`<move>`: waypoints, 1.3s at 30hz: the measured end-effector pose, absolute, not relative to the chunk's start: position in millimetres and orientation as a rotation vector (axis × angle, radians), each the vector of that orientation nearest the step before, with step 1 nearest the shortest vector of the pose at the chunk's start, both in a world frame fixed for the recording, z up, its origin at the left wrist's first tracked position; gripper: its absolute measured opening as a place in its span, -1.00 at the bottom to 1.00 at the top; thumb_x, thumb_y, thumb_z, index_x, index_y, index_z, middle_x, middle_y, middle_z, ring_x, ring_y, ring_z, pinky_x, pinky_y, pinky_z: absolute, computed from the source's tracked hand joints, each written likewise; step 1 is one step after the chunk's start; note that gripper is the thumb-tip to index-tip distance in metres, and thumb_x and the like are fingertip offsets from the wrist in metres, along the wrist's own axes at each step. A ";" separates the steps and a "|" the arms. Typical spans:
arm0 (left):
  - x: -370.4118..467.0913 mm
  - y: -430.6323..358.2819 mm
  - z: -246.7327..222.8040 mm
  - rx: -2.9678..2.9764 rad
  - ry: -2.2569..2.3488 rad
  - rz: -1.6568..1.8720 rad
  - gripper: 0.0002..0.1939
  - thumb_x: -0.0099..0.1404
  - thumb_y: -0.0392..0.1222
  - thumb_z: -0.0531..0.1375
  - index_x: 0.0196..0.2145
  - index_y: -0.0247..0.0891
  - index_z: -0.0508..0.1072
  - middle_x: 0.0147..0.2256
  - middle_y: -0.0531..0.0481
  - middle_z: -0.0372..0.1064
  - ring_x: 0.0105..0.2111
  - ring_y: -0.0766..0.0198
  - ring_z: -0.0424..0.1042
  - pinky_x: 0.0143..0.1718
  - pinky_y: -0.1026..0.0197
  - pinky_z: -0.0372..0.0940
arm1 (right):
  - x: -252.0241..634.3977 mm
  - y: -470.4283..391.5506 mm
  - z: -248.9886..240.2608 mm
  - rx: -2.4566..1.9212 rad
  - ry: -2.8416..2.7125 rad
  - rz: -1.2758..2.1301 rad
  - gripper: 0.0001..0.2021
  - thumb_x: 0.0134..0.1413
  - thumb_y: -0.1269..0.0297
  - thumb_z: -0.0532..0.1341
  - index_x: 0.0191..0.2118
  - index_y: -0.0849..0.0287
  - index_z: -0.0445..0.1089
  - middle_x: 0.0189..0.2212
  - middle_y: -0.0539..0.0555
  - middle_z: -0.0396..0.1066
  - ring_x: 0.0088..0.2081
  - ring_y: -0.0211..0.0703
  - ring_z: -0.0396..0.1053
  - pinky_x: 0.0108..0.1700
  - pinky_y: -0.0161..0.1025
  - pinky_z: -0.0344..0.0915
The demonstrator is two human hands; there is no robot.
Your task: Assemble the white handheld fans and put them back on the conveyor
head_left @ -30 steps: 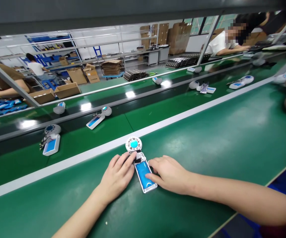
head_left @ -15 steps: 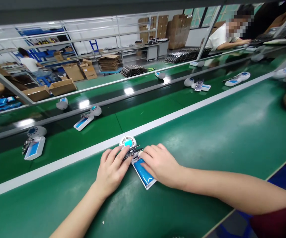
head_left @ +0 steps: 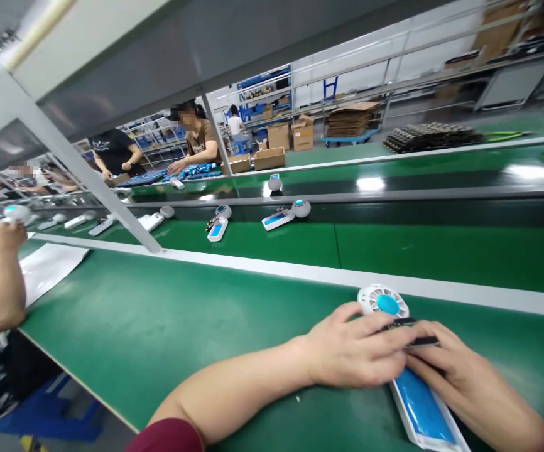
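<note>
Grip of right hand (head_left: 460,370) pinches dark board (head_left: 423,342); left hand's (head_left: 364,345), partly over it, I can't tell; white case (head_left: 401,411) holds blue pack (head_left: 425,411).

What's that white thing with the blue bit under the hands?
It's a device lying open on the green table. The round white end has slots around a shiny blue middle. The long white tray looks like plastic and holds a glossy blue pack. Both the left hand and right hand touch it around its dark board.
</note>
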State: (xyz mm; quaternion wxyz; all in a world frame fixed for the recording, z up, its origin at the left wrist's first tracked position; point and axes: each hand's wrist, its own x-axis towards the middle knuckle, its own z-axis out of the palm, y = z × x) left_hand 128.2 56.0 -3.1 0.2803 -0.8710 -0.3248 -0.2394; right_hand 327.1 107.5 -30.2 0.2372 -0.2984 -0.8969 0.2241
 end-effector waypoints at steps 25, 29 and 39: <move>111.5 64.2 11.1 -2.626 -1.738 -1.208 -0.50 0.24 -0.29 -0.01 0.13 -0.14 0.03 -0.07 -0.10 0.26 -0.13 0.28 0.33 -0.19 0.23 0.31 | 286.2 106.8 18.6 -0.919 -1.899 1.190 -0.82 0.00 0.43 0.14 -0.59 0.27 0.28 -0.42 0.01 0.18 -0.36 -0.29 0.21 -0.26 -0.32 0.20; 114.2 61.0 9.4 -2.731 -1.761 -1.064 -0.65 0.26 -0.26 -0.04 0.01 -0.20 0.24 -0.12 -0.10 0.33 -0.12 0.25 0.34 -0.13 0.19 0.29 | 285.9 105.0 14.5 -0.896 -1.897 1.166 -0.83 0.01 0.43 0.12 -0.57 0.26 0.27 -0.43 0.00 0.18 -0.32 -0.28 0.21 -0.23 -0.32 0.19; 116.6 56.2 9.7 -2.716 -1.698 -1.004 -0.62 0.25 -0.26 -0.04 0.04 -0.17 0.22 -0.15 -0.10 0.33 -0.17 0.24 0.35 -0.19 0.17 0.33 | 286.5 98.7 11.2 -0.930 -1.815 1.274 -0.85 -0.08 0.44 0.19 -0.60 0.27 0.30 -0.44 -0.01 0.22 -0.38 -0.31 0.23 -0.31 -0.35 0.21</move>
